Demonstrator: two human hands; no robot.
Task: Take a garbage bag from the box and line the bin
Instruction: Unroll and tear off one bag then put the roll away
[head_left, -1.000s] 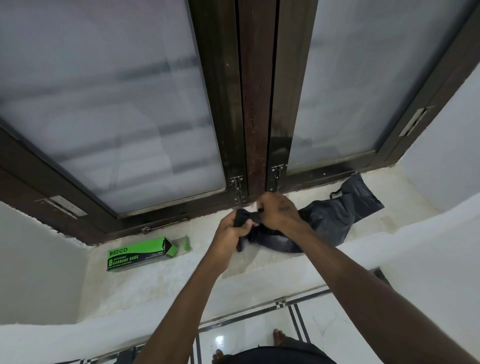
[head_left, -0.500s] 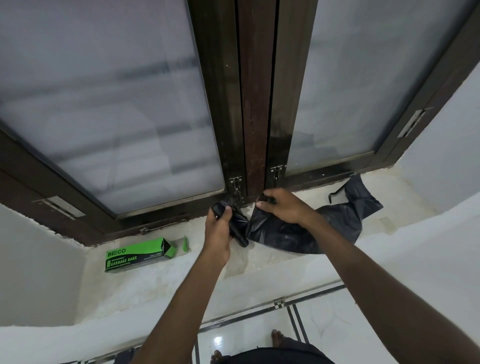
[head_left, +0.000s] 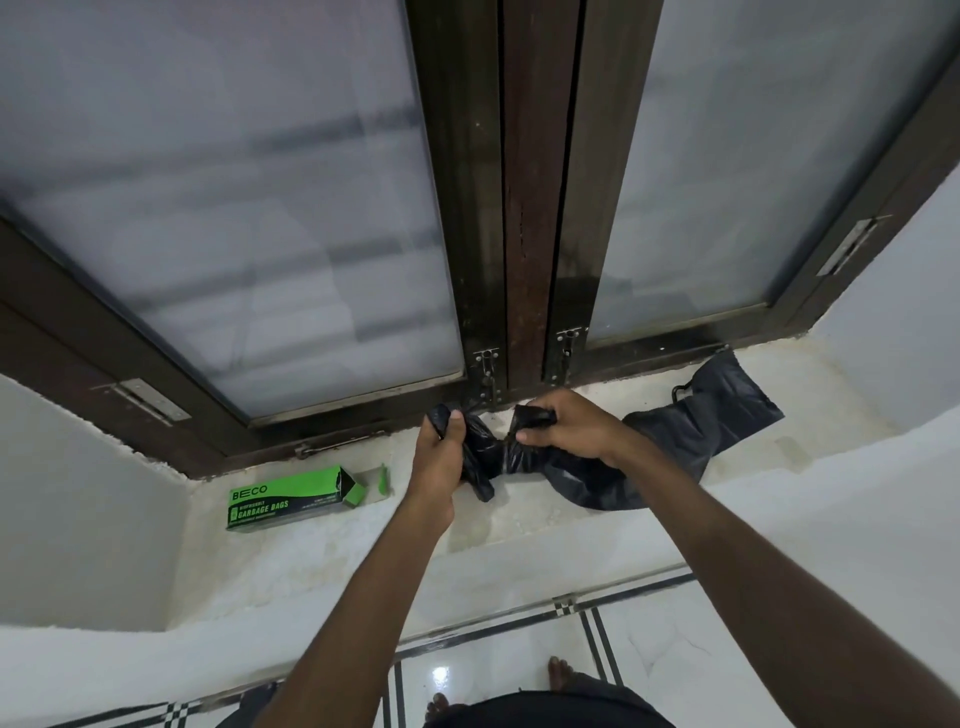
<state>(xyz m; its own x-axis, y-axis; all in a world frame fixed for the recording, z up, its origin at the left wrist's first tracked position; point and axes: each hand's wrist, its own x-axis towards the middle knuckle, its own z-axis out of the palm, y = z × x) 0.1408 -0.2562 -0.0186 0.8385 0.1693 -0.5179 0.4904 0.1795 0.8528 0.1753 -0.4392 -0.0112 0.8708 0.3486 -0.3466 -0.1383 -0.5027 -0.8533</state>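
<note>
A green garbage bag box (head_left: 287, 500) lies on the white window ledge (head_left: 571, 525), its right end flap open. My left hand (head_left: 440, 451) grips the rolled black end of the garbage bag roll (head_left: 478, 467) just above the ledge. My right hand (head_left: 563, 426) pinches the edge of the unrolled black garbage bag (head_left: 691, 431), which trails to the right across the ledge toward the window corner. A twisted stretch of black plastic joins the two hands. No bin is in view.
A dark wooden window frame (head_left: 524, 208) with frosted panes rises right behind the ledge, with two metal latches (head_left: 485, 371) close to my hands. White walls close the ledge on both sides. Below is a glossy tiled floor (head_left: 649, 654) and my bare feet.
My hands have pulled apart: the left with the rolled end moved left, the right moved up and right. The black plastic between them is stretched thinner.
</note>
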